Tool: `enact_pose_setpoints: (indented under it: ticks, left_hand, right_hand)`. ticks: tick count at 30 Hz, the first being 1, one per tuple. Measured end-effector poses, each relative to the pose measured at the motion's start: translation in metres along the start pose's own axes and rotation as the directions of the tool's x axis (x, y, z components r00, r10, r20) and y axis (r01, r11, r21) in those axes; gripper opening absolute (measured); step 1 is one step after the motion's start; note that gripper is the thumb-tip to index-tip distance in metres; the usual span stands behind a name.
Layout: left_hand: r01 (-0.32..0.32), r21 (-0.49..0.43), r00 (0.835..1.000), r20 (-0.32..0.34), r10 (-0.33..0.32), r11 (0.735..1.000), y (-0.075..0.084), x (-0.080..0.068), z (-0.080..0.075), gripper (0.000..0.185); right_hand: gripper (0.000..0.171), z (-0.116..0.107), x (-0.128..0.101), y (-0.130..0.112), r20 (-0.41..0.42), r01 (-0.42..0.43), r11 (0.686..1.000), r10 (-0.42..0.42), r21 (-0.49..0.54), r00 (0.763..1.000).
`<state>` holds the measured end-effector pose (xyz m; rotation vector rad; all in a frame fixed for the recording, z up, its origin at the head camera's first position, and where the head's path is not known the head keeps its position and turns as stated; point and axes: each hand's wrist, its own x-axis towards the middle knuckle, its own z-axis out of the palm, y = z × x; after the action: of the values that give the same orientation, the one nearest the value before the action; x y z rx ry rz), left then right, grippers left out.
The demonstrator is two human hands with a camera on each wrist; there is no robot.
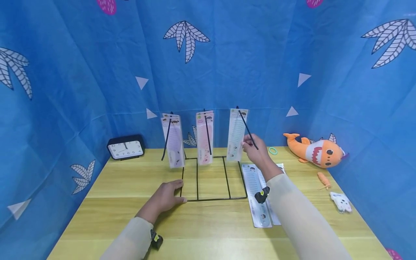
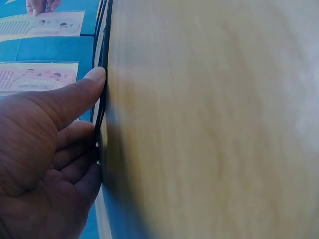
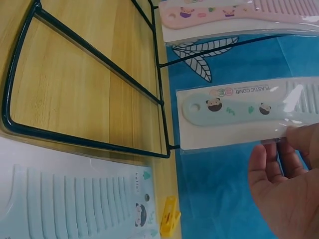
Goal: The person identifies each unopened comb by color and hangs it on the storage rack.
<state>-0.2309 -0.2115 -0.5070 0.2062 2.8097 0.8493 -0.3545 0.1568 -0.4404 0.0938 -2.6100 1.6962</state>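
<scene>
A black wire display rack (image 1: 197, 180) stands on the table, with three prongs bearing packaged plastic combs. Purple packaged combs (image 1: 173, 144) hang at the left, pink packaged combs (image 1: 204, 141) in the middle. On the right prong hangs a pale green packaged comb (image 1: 235, 137), its handle end down. My right hand (image 1: 256, 151) pinches that pack's right edge; the right wrist view shows thumb and fingertips there (image 3: 286, 174). At the rack base's front left corner, my left hand (image 1: 166, 198) holds the wire, thumb (image 2: 89, 82) against one bar.
More pale green packaged combs (image 1: 256, 195) lie to the rack's right, partly under my right forearm. A black clock (image 1: 126, 147) stands back left. Along the right are an orange plush shark (image 1: 313, 151), a small orange toy (image 1: 324, 180), a white toy (image 1: 340, 201) and a green ring (image 1: 272, 150).
</scene>
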Motion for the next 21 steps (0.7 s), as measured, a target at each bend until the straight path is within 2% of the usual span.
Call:
enact_pose_setpoints:
  ticks: [10, 16, 21]
  left_hand:
    - [-0.004, 0.001, 1.0, 0.004, 0.004, 1.0, 0.0, 0.0, 0.0, 0.07]
    - [-0.008, 0.002, 1.0, 0.002, 0.008, 1.0, -0.001, 0.001, 0.001, 0.07]
    - [-0.016, 0.002, 1.0, 0.001, 0.016, 1.0, 0.0, 0.0, -0.001, 0.07]
  right_hand:
    - [0.027, 0.0, -0.002, 0.0, -0.003, 0.01, 1.0, -0.01, 0.015, 1.0]
    - [0.035, -0.004, -0.005, 0.008, 0.011, 0.023, 1.0, -0.023, 0.018, 1.0]
    - [0.044, -0.014, -0.012, 0.017, 0.031, 0.031, 0.997, -0.029, -0.069, 0.999]
